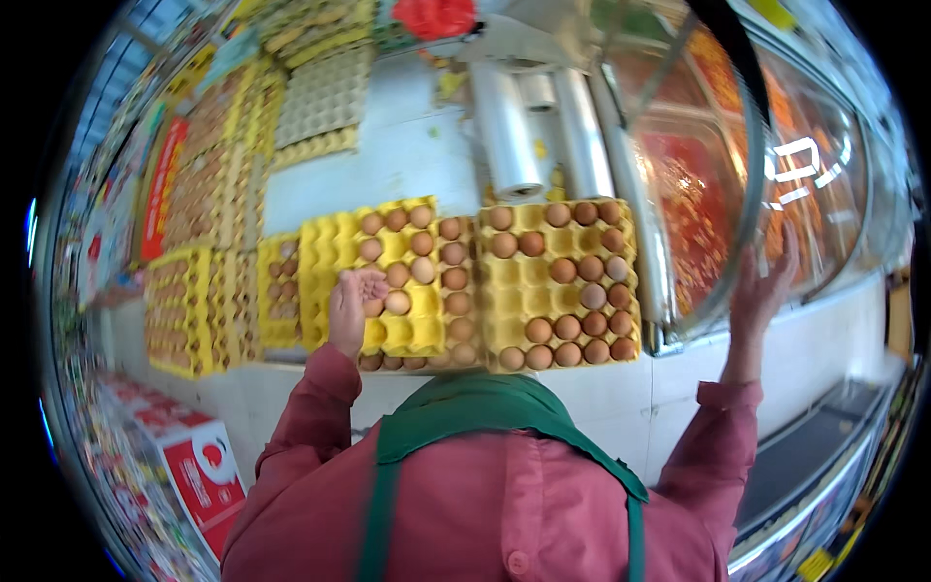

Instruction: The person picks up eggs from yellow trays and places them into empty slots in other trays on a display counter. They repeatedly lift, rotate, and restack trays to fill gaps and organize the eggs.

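A bright yellow egg tray lies before me, with brown eggs in its right part and bare cups at its left. Over its middle is my left hand, cupped with fingers apart, close beside a brown egg and partly covering another. I see nothing held in it. To the right stands a paler yellow egg tray, partly filled with brown eggs. My right hand is raised at the far right, empty and spread, in front of the clear-sided food case.
Stacked egg trays stand at the left, and grey empty trays behind. Rolls of clear plastic film lie on the white tabletop. Red and orange food fills the case at right. A red carton sits lower left.
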Available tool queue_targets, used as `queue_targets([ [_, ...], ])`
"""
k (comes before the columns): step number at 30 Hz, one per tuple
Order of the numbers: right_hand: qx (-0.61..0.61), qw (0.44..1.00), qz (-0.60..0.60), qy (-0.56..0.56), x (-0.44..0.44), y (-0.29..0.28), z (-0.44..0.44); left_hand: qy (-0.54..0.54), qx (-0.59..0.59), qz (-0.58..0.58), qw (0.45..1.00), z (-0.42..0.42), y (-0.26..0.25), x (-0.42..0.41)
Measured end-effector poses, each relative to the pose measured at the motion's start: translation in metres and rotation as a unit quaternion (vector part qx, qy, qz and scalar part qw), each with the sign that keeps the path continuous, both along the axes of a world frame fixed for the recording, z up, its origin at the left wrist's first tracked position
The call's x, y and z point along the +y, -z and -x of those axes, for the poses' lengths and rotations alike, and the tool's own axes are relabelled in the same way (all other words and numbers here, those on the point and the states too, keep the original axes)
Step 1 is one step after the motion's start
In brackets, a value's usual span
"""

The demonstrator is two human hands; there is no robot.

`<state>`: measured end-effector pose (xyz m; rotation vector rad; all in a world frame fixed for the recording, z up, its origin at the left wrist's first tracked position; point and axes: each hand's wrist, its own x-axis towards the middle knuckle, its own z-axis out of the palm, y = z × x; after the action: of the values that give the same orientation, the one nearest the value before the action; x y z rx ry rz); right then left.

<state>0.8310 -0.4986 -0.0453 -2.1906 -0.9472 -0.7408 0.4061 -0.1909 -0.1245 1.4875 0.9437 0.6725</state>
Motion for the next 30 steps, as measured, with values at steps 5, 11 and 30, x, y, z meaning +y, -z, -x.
queue_targets([
  [5, 0.097, 0.995, 0.03, 0.01, 0.028, 0.0, -0.015, -0.114, 0.085, -0.06, 0.988, 0.045, 0.001, 0.003],
  [11, 0.094, 0.995, 0.028, 0.024, 0.038, -0.004, -0.015, 0.056, 0.312, -0.372, 0.873, 0.056, 0.011, -0.015],
  [30, 0.019, 0.991, 0.053, 0.121, 0.029, 0.01, -0.025, 0.19, 0.357, -0.454, 0.794, 0.052, 0.035, 0.032],
])
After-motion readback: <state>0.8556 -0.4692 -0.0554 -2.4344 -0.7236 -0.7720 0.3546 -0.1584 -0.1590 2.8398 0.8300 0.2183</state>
